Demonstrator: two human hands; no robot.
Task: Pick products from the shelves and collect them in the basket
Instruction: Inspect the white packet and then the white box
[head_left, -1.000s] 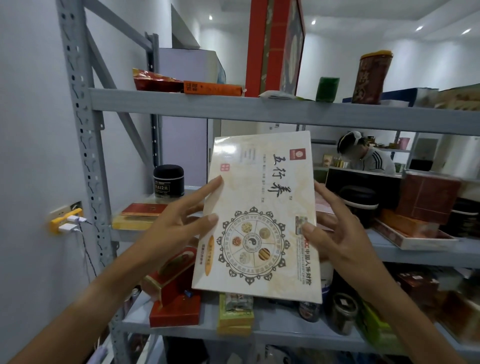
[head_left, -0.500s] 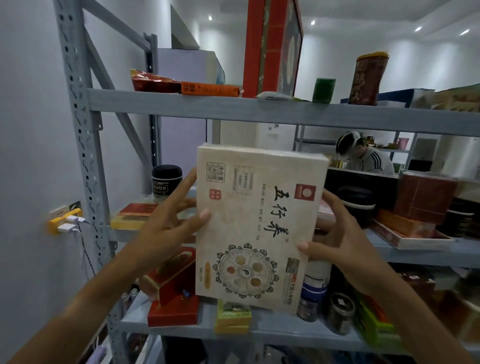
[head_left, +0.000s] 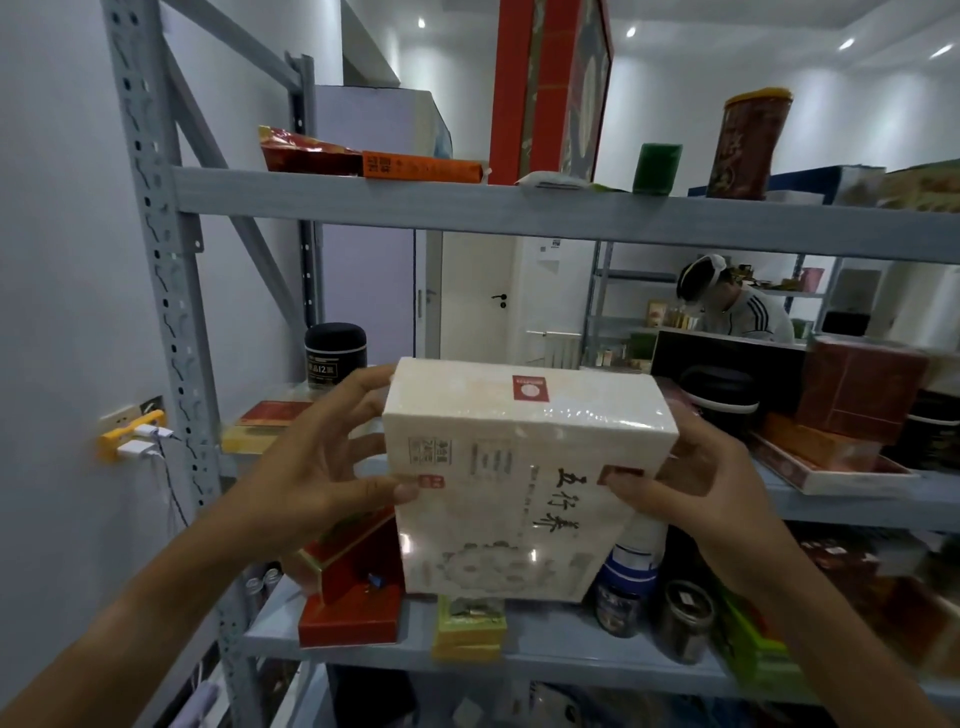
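Tilted flatter now, glossy shrink-wrapped rectangular box (head_left: 524, 467) between both hands.

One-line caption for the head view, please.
Both hands, left hand and right hand, hold a cream shrink-wrapped box in front of the grey metal shelves.

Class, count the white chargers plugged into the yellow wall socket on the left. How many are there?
2. Both sit in the yellow socket strip on the left wall: the upper charger and the lower charger just beneath it, each trailing a cable. None seems hidden.
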